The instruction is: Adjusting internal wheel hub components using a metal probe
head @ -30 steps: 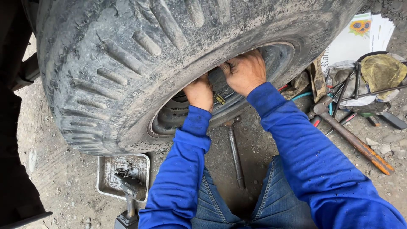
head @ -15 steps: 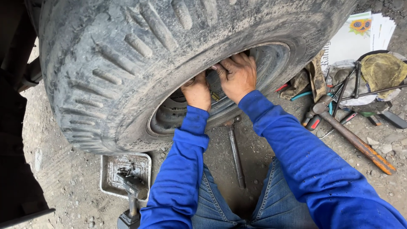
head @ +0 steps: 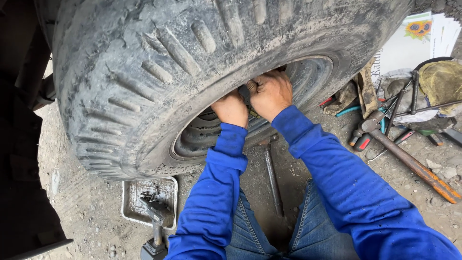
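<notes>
Tyre (head: 159,72): we find a large, muddy, deep-treaded tyre standing upright and filling the upper view, its sidewall facing us.
Rim (head: 211,132): we see the dark metal wheel inside the tyre, partly hidden by our arms.
Ground (head: 86,212): bare dirt and gravel lies beneath the tyre.
Long bar (head: 417,168): a rusty bar lies on the ground to the right among scattered tools, well apart from our hands.
Tray (head: 129,204): a square metal tray sits on the ground just below the tyre, with a dark tool standing in it.
Rod (head: 273,180): a thin metal rod lies on the ground between our knees.
Right hand (head: 270,94): curled closed around a small dark part (head: 244,92) at the rim's edge.
Left hand (head: 232,110): closed, pressed against the rim just beside the right hand; what it holds we cannot tell.
</notes>
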